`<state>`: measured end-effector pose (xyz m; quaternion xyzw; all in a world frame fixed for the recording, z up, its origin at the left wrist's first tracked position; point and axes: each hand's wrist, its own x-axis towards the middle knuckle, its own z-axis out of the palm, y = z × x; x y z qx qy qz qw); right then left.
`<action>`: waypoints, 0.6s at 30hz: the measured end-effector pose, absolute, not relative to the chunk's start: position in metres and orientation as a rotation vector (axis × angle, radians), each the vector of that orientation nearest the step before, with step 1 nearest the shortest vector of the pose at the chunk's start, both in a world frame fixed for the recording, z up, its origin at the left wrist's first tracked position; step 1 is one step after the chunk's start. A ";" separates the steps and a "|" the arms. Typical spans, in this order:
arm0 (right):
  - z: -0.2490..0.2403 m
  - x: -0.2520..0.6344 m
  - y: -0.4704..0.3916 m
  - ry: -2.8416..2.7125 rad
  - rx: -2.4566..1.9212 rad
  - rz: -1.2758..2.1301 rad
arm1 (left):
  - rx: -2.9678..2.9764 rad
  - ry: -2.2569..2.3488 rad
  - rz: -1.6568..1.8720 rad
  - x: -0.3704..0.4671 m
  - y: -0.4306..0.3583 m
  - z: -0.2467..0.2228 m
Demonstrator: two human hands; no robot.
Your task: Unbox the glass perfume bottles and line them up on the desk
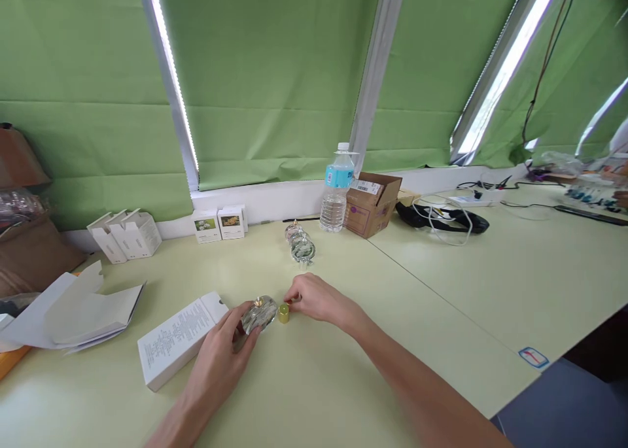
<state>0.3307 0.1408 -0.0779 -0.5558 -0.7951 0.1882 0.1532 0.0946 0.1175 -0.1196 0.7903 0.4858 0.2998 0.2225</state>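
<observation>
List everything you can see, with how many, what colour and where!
Glass bottle: one, clear, front middle
Cap: one, gold, beside it
Back bottles: several, clear, behind cap
Lying box: one, white, front left
Standing boxes: about three, white, back left
Picture boxes: at least two, white, by wall
Packaging: count unclear, white, far left
Water bottle: one, clear, back middle
Cardboard box: one, brown, back middle
Soft item: one, black, back right
Cable: count unclear, white, over it
Blinds: several, green, behind
Seamed tabletop: one, yellowish, underneath
Sticker: one, blue and red, right edge
Clutter: uncountable, mixed, both ends
Left hand: one, bare, on glass bottle
Right hand: one, bare, beside cap
</observation>
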 end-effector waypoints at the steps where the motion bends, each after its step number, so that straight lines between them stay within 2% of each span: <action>1: -0.077 0.330 0.140 -2.294 -1.582 0.542 | 2.180 1.340 0.828 0.095 0.117 -0.120; 12: -0.066 0.335 0.138 -2.241 -1.588 0.446 | 2.137 1.347 0.801 0.096 0.119 -0.118; 18: -0.061 0.308 0.125 -2.202 -1.270 0.448 | 2.057 1.345 0.858 0.096 0.118 -0.117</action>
